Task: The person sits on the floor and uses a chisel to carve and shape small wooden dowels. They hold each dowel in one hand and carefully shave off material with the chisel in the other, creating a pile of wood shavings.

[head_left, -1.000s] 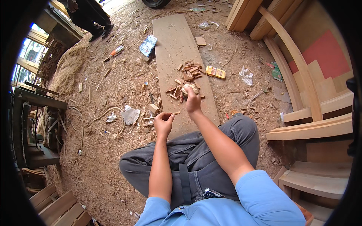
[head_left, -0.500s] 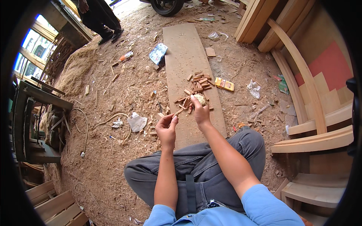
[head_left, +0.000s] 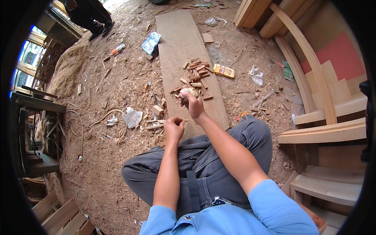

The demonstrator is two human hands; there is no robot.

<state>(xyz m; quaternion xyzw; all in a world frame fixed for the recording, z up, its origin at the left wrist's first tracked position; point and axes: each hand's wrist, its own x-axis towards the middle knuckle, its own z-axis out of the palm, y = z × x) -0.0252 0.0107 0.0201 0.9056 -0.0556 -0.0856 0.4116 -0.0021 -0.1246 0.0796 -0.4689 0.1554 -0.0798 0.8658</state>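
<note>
On a long plywood board (head_left: 178, 35) lies a loose pile of small reddish-brown wood blocks (head_left: 196, 72). My right hand (head_left: 191, 105) is wrapped round a pale, crumpled lump (head_left: 190, 90) just below the pile; what that lump is exactly, I cannot tell. Lower and to the left, my left hand (head_left: 174, 126) pinches a small wooden piece, mostly hidden by the fingers. Light offcuts (head_left: 157, 110) lie beside the board's left edge.
Wooden frames (head_left: 325, 109) stand at the right, a dark metal machine (head_left: 39, 102) at the left. A person's legs (head_left: 94, 19) are at the upper left. A cord (head_left: 82, 137), white plastic scrap (head_left: 131, 117), yellow packet (head_left: 224, 71) and blue bag (head_left: 151, 42) lie among shavings.
Since half a second ago the whole view has shifted slightly up and left. My right hand has turned, its fingers now curling leftward round the lump; my left hand still holds the small piece.
</note>
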